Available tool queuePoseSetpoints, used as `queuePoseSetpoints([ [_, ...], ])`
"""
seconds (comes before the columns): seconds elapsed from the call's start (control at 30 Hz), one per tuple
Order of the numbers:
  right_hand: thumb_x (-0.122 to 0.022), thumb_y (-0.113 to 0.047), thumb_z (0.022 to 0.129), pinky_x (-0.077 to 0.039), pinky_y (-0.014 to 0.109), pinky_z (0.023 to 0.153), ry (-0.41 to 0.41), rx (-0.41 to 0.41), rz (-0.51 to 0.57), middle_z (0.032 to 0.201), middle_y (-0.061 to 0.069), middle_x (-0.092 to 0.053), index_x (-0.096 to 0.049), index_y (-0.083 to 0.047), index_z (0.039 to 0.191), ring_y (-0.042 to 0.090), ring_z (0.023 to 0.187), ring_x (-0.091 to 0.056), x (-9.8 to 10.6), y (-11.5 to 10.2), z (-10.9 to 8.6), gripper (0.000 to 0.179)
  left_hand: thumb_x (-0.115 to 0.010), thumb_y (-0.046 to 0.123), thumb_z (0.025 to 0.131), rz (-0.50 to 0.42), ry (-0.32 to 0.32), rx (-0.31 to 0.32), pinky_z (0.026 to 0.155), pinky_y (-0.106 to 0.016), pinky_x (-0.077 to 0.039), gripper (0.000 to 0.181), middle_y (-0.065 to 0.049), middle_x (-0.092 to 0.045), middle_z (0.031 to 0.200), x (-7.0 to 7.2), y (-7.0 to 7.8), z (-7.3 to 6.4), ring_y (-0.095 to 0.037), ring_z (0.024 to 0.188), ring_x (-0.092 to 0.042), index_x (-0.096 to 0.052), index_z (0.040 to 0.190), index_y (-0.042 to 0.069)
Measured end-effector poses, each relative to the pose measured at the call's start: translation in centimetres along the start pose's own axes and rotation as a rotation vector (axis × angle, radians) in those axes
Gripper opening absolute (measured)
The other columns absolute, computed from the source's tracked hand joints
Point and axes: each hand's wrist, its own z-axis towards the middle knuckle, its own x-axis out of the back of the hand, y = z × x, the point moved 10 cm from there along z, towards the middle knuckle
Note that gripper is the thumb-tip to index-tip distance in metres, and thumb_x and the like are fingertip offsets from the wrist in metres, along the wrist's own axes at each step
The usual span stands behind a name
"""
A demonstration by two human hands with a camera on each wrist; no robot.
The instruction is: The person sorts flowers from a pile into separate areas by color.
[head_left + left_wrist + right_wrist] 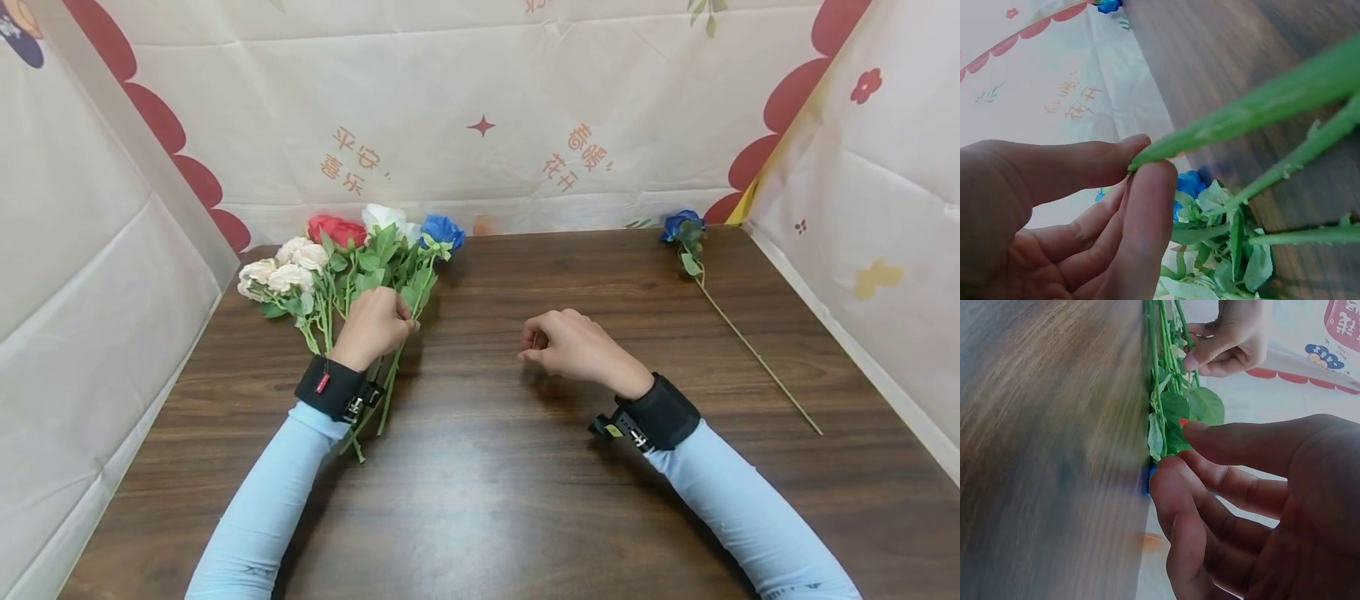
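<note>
My left hand (375, 325) pinches a green flower stem (1241, 119) between thumb and finger, over a bunch on the left of the table. Which bloom that stem carries, I cannot tell. The bunch shows cream flowers (288, 262), a red rose (337, 230), a white rose (384, 218) and a blue rose (442, 231). Their leaves (375, 258) point away from me and the stem ends lie toward me. To the right of the bunch, my right hand (581, 346) hovers over the table with loosely curled fingers and holds nothing.
A single blue rose (681, 225) lies on the right of the brown wooden table (480, 500), its long stem (757, 358) slanting toward the front right. White printed cloth (465, 83) borders the table at the back and on both sides.
</note>
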Motion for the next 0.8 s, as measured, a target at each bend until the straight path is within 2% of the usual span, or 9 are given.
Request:
queuePoseSetpoints([
  [0.13,-0.068,-0.025,0.090,-0.041,0.028,0.051,-0.002,0.001,0.015,0.070,0.001,-0.066,-0.071,-0.016,0.088,0.013,0.052,-0.054,0.1,0.0,0.0,0.010,-0.075,0.021,0.080,-0.005,0.007,0.012,0.061,-0.029,-0.037,0.037,0.008,-0.050,0.046,0.3,0.1,0.0,-0.016,0.056,-0.050,-0.059,0.047,0.017],
  [0.3,-0.067,-0.025,0.090,-0.040,0.028,0.050,-0.007,0.005,0.028,0.067,0.001,-0.064,-0.071,-0.014,0.089,0.013,0.050,-0.054,0.1,0.1,0.0,0.011,-0.074,0.023,0.082,-0.027,-0.004,0.036,0.061,-0.030,-0.040,0.031,0.004,-0.058,0.051,0.4,0.3,-0.1,-0.017,0.057,-0.056,-0.064,0.053,0.015],
  [0.5,-0.066,-0.025,0.091,-0.042,0.028,0.050,-0.020,0.013,0.055,0.068,0.004,-0.066,-0.070,-0.015,0.090,0.013,0.050,-0.056,-0.3,0.4,0.1,0.011,-0.074,0.024,0.083,-0.206,-0.100,0.098,0.063,-0.032,-0.053,0.012,-0.005,-0.072,0.069,-0.6,0.2,-0.5,-0.025,0.056,-0.070,-0.074,0.080,0.013],
  [0.63,-0.066,-0.025,0.091,-0.044,0.029,0.052,-0.026,0.014,0.071,0.067,0.002,-0.066,-0.070,-0.016,0.089,0.013,0.050,-0.058,-0.5,0.5,0.1,0.011,-0.074,0.026,0.084,-0.301,-0.140,0.124,0.059,-0.031,-0.054,0.015,-0.009,-0.073,0.072,-1.4,0.4,-0.7,-0.030,0.061,-0.071,-0.073,0.085,0.011],
  [0.8,-0.066,-0.026,0.091,-0.045,0.029,0.053,-0.011,0.010,0.066,0.067,0.001,-0.066,-0.069,-0.017,0.087,0.012,0.049,-0.058,-0.2,0.5,0.1,0.011,-0.073,0.029,0.085,-0.381,-0.159,0.125,0.058,-0.034,-0.056,0.018,-0.006,-0.073,0.071,-1.8,1.5,-0.6,-0.030,0.064,-0.072,-0.072,0.089,0.012],
])
